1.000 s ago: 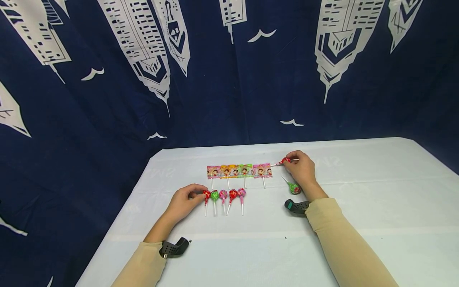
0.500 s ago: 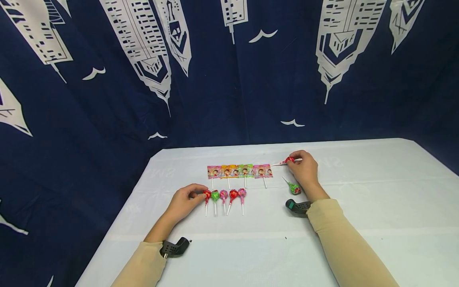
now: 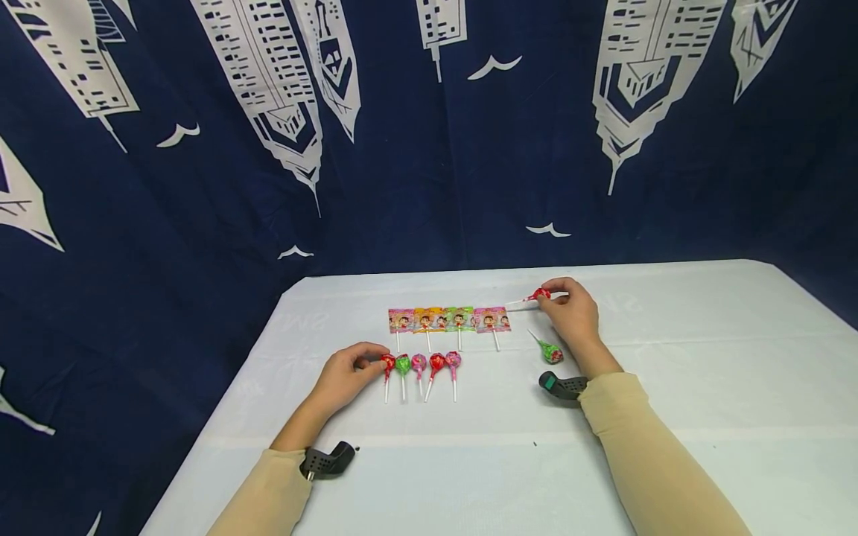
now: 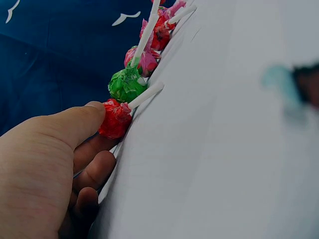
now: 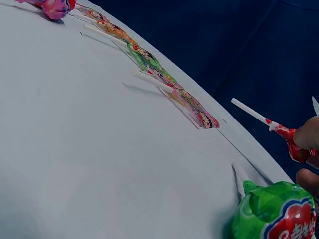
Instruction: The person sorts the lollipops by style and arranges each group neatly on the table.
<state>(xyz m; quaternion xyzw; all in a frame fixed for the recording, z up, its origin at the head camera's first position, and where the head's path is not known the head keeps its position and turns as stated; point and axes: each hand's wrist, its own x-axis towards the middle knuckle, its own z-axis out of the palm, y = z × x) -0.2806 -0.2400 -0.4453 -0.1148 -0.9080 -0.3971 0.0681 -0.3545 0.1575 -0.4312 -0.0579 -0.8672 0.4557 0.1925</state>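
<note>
My left hand (image 3: 344, 378) pinches the wrapped head of a red lollipop (image 4: 115, 119) between thumb and fingers. This lollipop is at the left end of a row, its stick toward me; a green lollipop (image 4: 127, 83) sits right beside it, then pink, red and pink ones (image 3: 453, 360). My right hand (image 3: 573, 316) holds another red lollipop (image 3: 540, 294) by its head, the stick pointing left. In the right wrist view that stick shows against the dark cloth, above the table. Below my right hand lies a green-and-red lollipop (image 5: 271, 214), stick toward the upper left.
Several flat-packed lollipops (image 3: 459, 318) in pink, orange and green wrappers form a back row, sticks toward me. The white table (image 3: 469, 476) ends at a dark blue cloth (image 3: 415, 186) with white building prints. Each wrist wears a black camera band (image 3: 328, 460).
My right hand has shifted slightly right and back, taking the red lollipop with it. The left hand and both rows look unchanged.
</note>
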